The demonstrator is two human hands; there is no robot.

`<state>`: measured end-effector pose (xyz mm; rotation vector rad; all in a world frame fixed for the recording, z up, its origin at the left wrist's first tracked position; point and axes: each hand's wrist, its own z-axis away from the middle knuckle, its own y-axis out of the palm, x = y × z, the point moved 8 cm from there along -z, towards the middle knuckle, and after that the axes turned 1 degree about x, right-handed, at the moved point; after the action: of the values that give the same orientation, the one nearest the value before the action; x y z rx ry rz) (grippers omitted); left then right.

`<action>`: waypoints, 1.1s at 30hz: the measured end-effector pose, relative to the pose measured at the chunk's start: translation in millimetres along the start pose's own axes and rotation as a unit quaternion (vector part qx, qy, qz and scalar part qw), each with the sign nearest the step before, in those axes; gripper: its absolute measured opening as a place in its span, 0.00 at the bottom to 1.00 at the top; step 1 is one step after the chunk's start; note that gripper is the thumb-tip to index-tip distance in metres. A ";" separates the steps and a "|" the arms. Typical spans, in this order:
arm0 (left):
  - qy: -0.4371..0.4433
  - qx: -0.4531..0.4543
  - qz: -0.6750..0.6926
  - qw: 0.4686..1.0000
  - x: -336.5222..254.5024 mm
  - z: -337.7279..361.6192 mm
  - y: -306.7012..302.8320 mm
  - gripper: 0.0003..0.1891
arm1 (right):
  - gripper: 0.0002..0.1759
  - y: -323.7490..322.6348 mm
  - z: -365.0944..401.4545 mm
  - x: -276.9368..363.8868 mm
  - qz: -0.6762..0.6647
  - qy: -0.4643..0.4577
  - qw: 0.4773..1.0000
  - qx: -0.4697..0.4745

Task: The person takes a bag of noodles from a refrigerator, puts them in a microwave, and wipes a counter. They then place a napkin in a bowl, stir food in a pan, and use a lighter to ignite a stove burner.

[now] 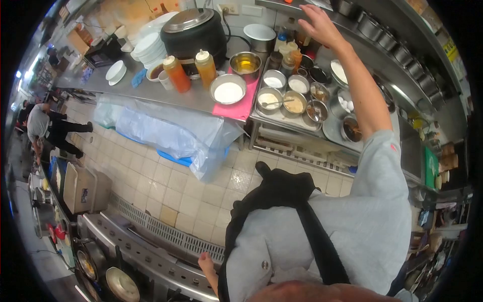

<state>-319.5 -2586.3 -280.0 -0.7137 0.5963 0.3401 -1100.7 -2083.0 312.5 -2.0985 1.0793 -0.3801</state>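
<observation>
My right hand (320, 25) is raised at the arm's full reach near the upper shelf, its fingers stretched out and apart with nothing seen in them. Below it stand seasoning bottles (288, 63) and metal bowls of white powder (274, 79) and tan powder (293, 103), some with spoons. A bowl of white eggs (346, 104) and a bowl of dark sauce (351, 129) lie under my forearm. Low at my side, my left hand (206, 262) hangs with curled fingers, apparently holding nothing. It is nearest the stove's steel front (166, 256).
On the steel counter are a black soup warmer (195, 38), squeeze bottles (177, 74), stacked plates (149, 49) and a bowl of white contents (228, 90) on a pink cloth (236, 109). Pans (122, 284) sit on the stove. A person (40, 123) stands far left.
</observation>
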 end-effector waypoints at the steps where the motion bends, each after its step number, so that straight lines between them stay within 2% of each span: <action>1: -0.021 0.025 0.047 0.998 -4.6 6.6 16.8 0.15 | 0.29 8.4 -8.1 -10.1 -0.005 -0.004 1.000 -0.005; 2: -0.041 0.050 0.096 0.993 -9.1 11.9 34.6 0.14 | 0.31 21.4 -16.7 -21.1 0.006 -0.013 1.000 0.004; 4: -0.011 0.014 0.147 0.989 4.1 6.8 65.7 0.11 | 0.33 48.3 -37.8 -44.8 0.013 -0.030 0.999 0.007; 6: -0.016 0.024 0.090 0.996 -5.7 5.7 93.7 0.09 | 0.36 75.7 -60.3 -64.9 0.018 -0.046 0.999 0.007; 7: -0.014 0.060 0.133 0.989 -14.0 2.5 103.2 0.09 | 0.38 89.8 -69.3 -76.7 0.026 -0.050 0.998 0.025; 10: -0.005 0.000 0.070 0.998 -10.9 -3.3 144.0 0.10 | 0.39 120.5 -91.9 -105.3 0.051 -0.051 0.996 0.059; 11: -0.010 -0.003 0.070 0.998 -18.9 3.8 153.6 0.10 | 0.39 129.6 -94.1 -114.6 0.047 -0.053 0.996 0.061; 13: -0.048 0.000 0.161 0.986 -36.2 4.9 179.0 0.11 | 0.31 139.5 -100.2 -131.8 0.051 -0.077 0.995 0.035; 14: -0.048 -0.003 0.162 0.986 -48.3 6.1 186.2 0.11 | 0.31 138.2 -101.8 -138.7 0.049 -0.077 0.995 0.035; 16: -0.045 -0.021 0.097 0.994 -58.2 9.5 188.5 0.10 | 0.35 137.1 -94.6 -142.9 -0.024 -0.060 0.984 0.164; 17: -0.051 -0.020 0.093 0.994 -59.7 10.8 187.1 0.10 | 0.35 125.9 -89.1 -138.2 -0.026 -0.059 0.983 0.171; 19: -0.059 0.045 0.110 0.991 -59.4 -1.9 196.0 0.11 | 0.36 106.8 -79.6 -133.4 -0.181 -0.002 0.963 0.200; 20: -0.062 0.047 0.110 0.991 -69.3 -3.3 191.8 0.11 | 0.36 106.1 -77.1 -135.2 -0.179 -0.002 0.963 0.203; 22: -0.094 0.054 0.179 0.978 -136.2 3.4 181.8 0.14 | 0.35 90.5 -75.0 -131.4 -0.043 -0.090 0.988 0.118; 23: -0.096 0.055 0.177 0.978 -167.6 0.3 181.4 0.14 | 0.35 89.8 -74.2 -129.2 -0.043 -0.089 0.988 0.120; 25: 0.013 0.006 -0.027 1.000 -223.9 -7.6 167.5 0.18 | 0.34 94.4 -69.8 -132.3 -0.121 -0.015 0.979 0.167; 28: 0.077 0.018 0.029 0.996 -243.1 -50.9 163.5 0.21 | 0.32 95.2 -56.1 -136.8 -0.135 0.004 0.976 0.169; 29: 0.089 0.013 0.039 0.995 -283.1 -45.4 161.8 0.21 | 0.32 89.4 -50.8 -135.1 -0.135 0.004 0.976 0.171; 31: 0.116 0.018 0.038 0.992 -327.2 -42.0 162.8 0.21 | 0.28 61.9 -35.6 -132.3 -0.128 0.013 0.985 0.117; 33: 0.163 0.027 0.038 0.985 -378.5 -27.8 166.1 0.22 | 0.24 32.9 -14.3 -144.8 -0.141 0.014 0.990 0.013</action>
<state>-707.0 -2521.9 -148.4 -0.7013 0.9420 0.2770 -1214.9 -1987.1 308.1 -2.2333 0.7872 -0.5575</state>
